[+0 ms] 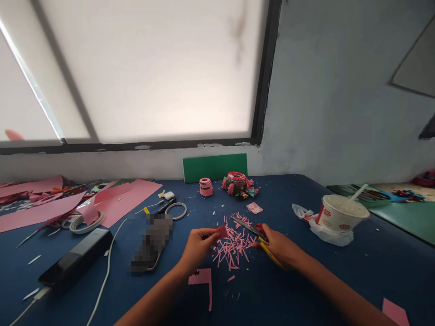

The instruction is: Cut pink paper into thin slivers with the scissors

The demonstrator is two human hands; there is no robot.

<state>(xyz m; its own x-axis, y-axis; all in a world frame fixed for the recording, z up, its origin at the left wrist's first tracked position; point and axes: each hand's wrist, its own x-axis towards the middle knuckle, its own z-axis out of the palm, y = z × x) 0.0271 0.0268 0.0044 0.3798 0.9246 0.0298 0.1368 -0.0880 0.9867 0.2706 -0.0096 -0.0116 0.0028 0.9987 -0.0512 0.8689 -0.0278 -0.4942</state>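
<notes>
Between its thumb and fingers, my left hand [200, 242] pinches a small piece of pink paper [222, 232]. My right hand [277, 244] grips scissors [245, 225] with yellow and red handles; the blades point left, a little above the held paper and apart from it. Below both hands spreads a pile of thin pink paper strips [234, 249]. An L-shaped pink paper scrap [204, 276] with dark writing lies nearer to me, under my left wrist. A pink and white patterned square [254, 208] rests just beyond the scissors.
At the back stand a pink ringed paper piece [205, 187], a colourful paper ring [238, 184] and a green board [215, 167]. Pink sheets [131, 201], a black power bank [76, 258], a cable [108, 271] and a blurred dark object [152, 244] occupy the left. A lidded cup [340, 215] stands right.
</notes>
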